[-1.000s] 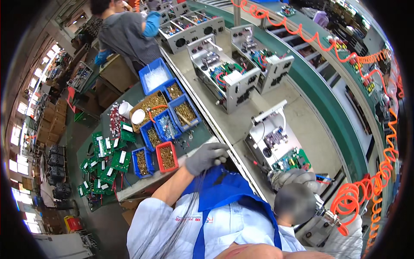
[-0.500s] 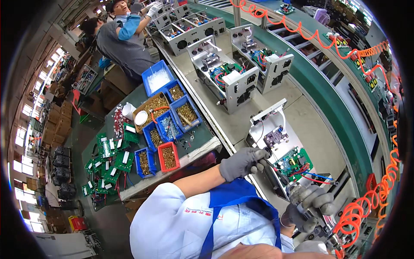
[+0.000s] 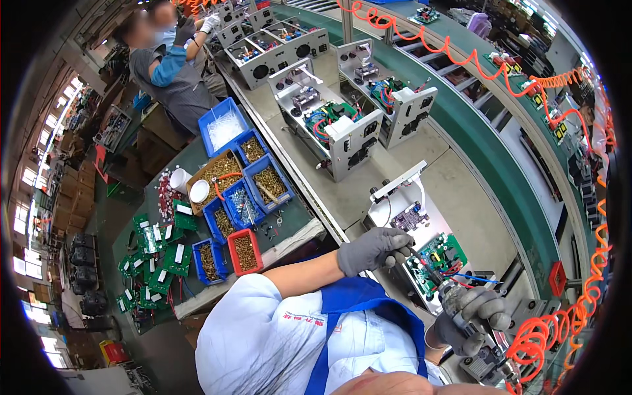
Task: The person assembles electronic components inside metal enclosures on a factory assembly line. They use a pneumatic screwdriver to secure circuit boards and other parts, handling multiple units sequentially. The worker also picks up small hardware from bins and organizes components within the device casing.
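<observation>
My right hand point(image 3: 473, 313), in a grey glove, is closed around a power screwdriver point(image 3: 484, 345) with an orange coiled hose at its rear. Its thin bit points up and left toward my left hand point(image 3: 376, 250). That hand, also gloved in grey, has its fingertips pinched together by the bit's tip; whatever they hold is too small to make out. Beneath both hands stands an open metal chassis point(image 3: 421, 172), with a green circuit board point(image 3: 442, 255), a smaller dark board point(image 3: 409, 218) and red and blue wires inside.
Blue bins point(image 3: 270, 183) and a red bin point(image 3: 245, 253) of small brass-coloured hardware stand on the left bench, near piled green boards point(image 3: 158, 263). More chassis point(image 3: 329, 122) stand farther along the line. An orange coiled hose point(image 3: 540, 336) hangs at right. Two co-workers point(image 3: 168, 72) are at far left.
The bench and chassis have shifted slightly left in the picture as the view moved. The screwdriver's bit now shows more plainly over the green board. Both hands keep nearly the same pose.
</observation>
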The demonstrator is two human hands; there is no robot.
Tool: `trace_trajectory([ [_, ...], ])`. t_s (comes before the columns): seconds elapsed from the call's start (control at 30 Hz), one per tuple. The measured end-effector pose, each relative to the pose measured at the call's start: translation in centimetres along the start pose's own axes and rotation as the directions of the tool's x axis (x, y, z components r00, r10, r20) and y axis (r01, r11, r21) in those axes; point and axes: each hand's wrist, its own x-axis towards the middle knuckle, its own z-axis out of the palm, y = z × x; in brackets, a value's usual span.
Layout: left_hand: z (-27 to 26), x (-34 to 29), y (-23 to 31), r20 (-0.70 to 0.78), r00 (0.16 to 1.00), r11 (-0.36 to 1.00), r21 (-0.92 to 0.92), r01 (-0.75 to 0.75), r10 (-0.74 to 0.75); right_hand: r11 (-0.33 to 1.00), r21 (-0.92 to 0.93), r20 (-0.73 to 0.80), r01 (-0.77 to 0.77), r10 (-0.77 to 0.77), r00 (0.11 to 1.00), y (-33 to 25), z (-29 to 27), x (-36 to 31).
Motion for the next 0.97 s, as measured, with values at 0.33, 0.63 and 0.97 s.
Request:
trace_trajectory([
  [0.33,-1.1,2.3,-2.5,-0.033,0.981,0.971,-0.152,0.186,-0.193,0.999,-0.033,0.005,-0.013,0.013,1.000,0.5,-1.2,-0.3],
  [0.63,-4.3,1.9,-7.5,0.024,0.999,0.955,-0.296,-0.028,0.036,0.996,-0.078,0.076,0.039,-0.033,0.997,0.7,-2.4,0.8],
  [0.97,-6.5,-0.2,-5.2,0.069,0.986,0.933,-0.320,0.163,-0.149,0.939,-0.340,0.063,-0.054,0.080,0.995,2.0,-7.9,4.7],
])
